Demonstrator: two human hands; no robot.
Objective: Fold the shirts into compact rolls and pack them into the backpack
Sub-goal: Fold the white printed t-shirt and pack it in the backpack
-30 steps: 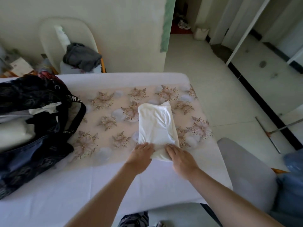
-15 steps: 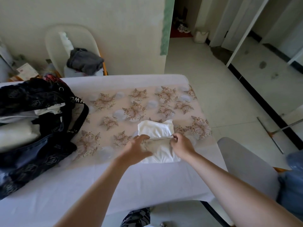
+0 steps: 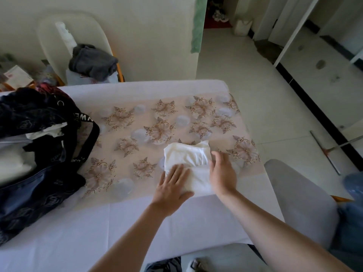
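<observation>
White shirt (image 3: 187, 156), folded on the table (image 3: 82, 240): left hand (image 3: 172, 186) presses flat; right hand (image 3: 223, 173), fingers straight, touches its right edge.

Both bare forearms reach forward, converging. The left hand (image 3: 172, 185) lies palm down, fingers straight and spread. The right hand (image 3: 223, 173) is just beside it, fingers straight and together, slightly blurred.

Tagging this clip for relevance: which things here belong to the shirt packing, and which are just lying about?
Job: white shirt, backpack, left hand, right hand.
Lying about: white chair, grey cloth on it, squeegee on the floor.
</observation>
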